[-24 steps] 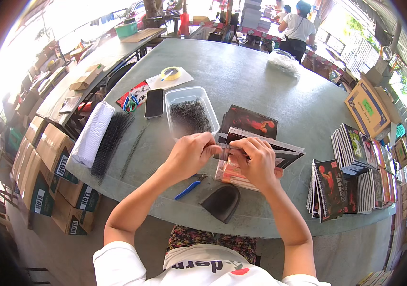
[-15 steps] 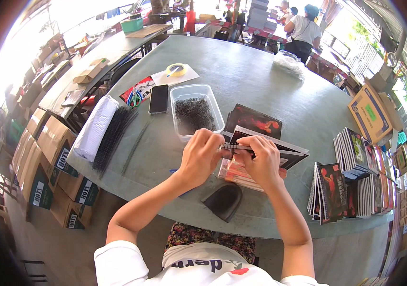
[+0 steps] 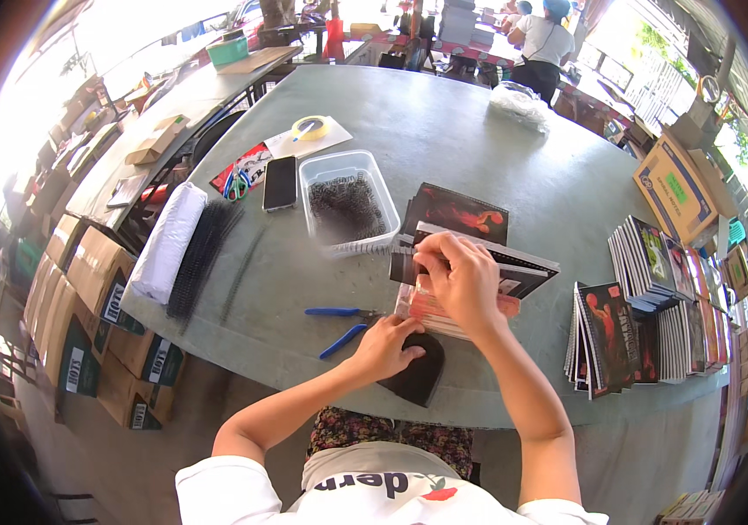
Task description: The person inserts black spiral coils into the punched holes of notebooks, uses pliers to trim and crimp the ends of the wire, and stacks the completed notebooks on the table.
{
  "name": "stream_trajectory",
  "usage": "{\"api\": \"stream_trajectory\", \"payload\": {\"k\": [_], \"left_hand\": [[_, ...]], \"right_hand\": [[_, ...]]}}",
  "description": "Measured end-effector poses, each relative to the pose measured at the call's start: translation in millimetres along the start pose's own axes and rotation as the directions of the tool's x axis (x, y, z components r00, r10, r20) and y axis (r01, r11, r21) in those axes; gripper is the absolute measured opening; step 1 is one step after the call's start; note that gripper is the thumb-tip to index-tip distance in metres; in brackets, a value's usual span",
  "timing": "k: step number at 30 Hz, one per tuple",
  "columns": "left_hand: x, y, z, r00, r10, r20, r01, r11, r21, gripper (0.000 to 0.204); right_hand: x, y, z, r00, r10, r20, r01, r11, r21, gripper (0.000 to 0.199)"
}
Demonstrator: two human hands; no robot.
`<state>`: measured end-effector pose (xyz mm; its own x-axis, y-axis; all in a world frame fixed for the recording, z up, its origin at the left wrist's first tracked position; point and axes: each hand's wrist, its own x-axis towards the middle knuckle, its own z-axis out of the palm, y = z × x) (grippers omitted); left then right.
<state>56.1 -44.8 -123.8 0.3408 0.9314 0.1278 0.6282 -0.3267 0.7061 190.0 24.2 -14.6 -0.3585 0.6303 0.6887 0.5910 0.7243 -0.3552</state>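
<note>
My left hand [image 3: 389,346] lies low with fingers apart, over the edge of a dark curved pad [image 3: 416,376]. Its fingertips are close to the jaws of blue-handled pliers [image 3: 343,329] and the near corner of an orange-and-white stack [image 3: 431,308]. My right hand [image 3: 461,280] is pinched above that stack, at the left end of a dark-covered spiral notebook [image 3: 523,267] that rests partly raised. What the pinch holds is hidden. Behind it lies another dark notebook [image 3: 461,213] with a red picture. A clear plastic tub [image 3: 305,197] holds black wire coils.
Left of the tub are a phone [image 3: 280,184], scissors [image 3: 236,182], a tape roll [image 3: 310,129], black binding strips [image 3: 201,258] and a white roll [image 3: 170,238]. Stacked notebooks [image 3: 606,341] and a carton [image 3: 676,188] stand right. A person [image 3: 542,44] is at the back.
My left hand has left the notebook and come down toward me, beside the pliers, which now show more fully. My right hand stays by the notebook, turned into a pinch. The view has shifted slightly.
</note>
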Motion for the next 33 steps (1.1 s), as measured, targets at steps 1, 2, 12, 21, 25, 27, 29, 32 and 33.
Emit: {"api": "stream_trajectory", "payload": {"k": [1, 2, 12, 21, 25, 27, 29, 32, 33], "left_hand": [[1.2, 4.8, -3.6, 1.0, 0.009, 0.004, -0.009, 1.0, 0.004, 0.04], [1.2, 10.3, -8.9, 0.996, 0.08, -0.026, -0.081, 0.995, -0.056, 0.038], [28.5, 64.5, -104.0, 0.672, 0.436, -0.599, -0.256, 0.895, 0.365, 0.026], [25.8, 70.3, -96.9, 0.656, 0.511, -0.556, -0.333, 0.856, 0.394, 0.021], [37.2, 56.8, -87.4, 0.782, 0.449, -0.432, -0.282, 0.874, 0.396, 0.022], [37.0, 58.0, -81.7, 0.87, 0.397, -0.292, -0.308, 0.9, 0.308, 0.023], [39.7, 76.9, -94.3, 0.657, 0.493, -0.571, -0.363, 0.87, 0.333, 0.025], [45.8, 73.6, -91.9, 0.682, 0.478, -0.553, -0.284, 0.87, 0.403, 0.024], [47.8, 74.9, -87.1, 0.814, 0.444, -0.376, -0.299, 0.873, 0.385, 0.023]], "right_hand": [[0.4, -1.0, 0.1, 1.0, 0.003, -0.009, -0.003, 1.0, -0.005, 0.02], [0.5, -3.4, 0.9, 0.996, -0.045, -0.081, 0.042, 0.999, -0.033, 0.018], [-19.0, 13.4, -35.6, 0.998, 0.017, 0.056, 0.0, 0.958, -0.287, 0.011], [-21.3, 13.8, -40.3, 0.995, 0.001, 0.095, 0.016, 0.983, -0.182, 0.012], [-20.7, 13.1, -37.4, 0.994, 0.011, 0.112, 0.008, 0.986, -0.168, 0.018], [-18.9, 12.0, -41.9, 0.993, -0.018, 0.118, 0.039, 0.984, -0.174, 0.015], [-24.5, 13.6, -45.0, 0.991, 0.001, 0.132, 0.025, 0.98, -0.195, 0.016], [-22.2, 7.9, -45.5, 0.982, 0.098, 0.16, -0.069, 0.982, -0.178, 0.014], [-21.4, 9.7, -48.8, 0.984, 0.093, 0.155, -0.064, 0.981, -0.182, 0.014]]}}
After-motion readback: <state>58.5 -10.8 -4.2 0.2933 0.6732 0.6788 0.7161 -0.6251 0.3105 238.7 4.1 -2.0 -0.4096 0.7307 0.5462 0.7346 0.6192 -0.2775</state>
